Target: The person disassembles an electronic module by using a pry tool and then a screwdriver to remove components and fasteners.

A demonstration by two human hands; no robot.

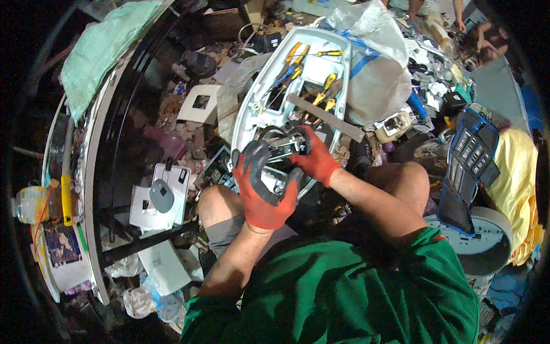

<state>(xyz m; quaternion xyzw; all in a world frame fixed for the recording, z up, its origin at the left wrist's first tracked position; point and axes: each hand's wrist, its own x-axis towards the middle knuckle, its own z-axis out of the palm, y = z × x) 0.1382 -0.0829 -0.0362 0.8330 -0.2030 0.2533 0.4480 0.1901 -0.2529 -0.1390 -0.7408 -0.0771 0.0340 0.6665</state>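
Observation:
Both hands wear red gloves with dark grey palms and fingers. My left hand [264, 186] and my right hand [312, 157] close around a small metal-and-black device part [283, 147], whose exact kind I cannot make out. It is held over the near end of a long pale plastic housing [247, 117], which lies like a tray in front of me. Inside that housing lie an orange-handled tool [295, 53], a yellow-and-black screwdriver [329, 53] and several other hand tools. A flat wooden stick [326, 116] rests across its right rim.
On the right lie a dark bit case [467, 157], a yellow sack [513, 189] and a round grey housing [481, 246]. A large translucent bag [378, 86] stands behind the tools. Scrap covers the ground. A black-framed panel [123, 126] rises at left. Another person [492, 40] sits far right.

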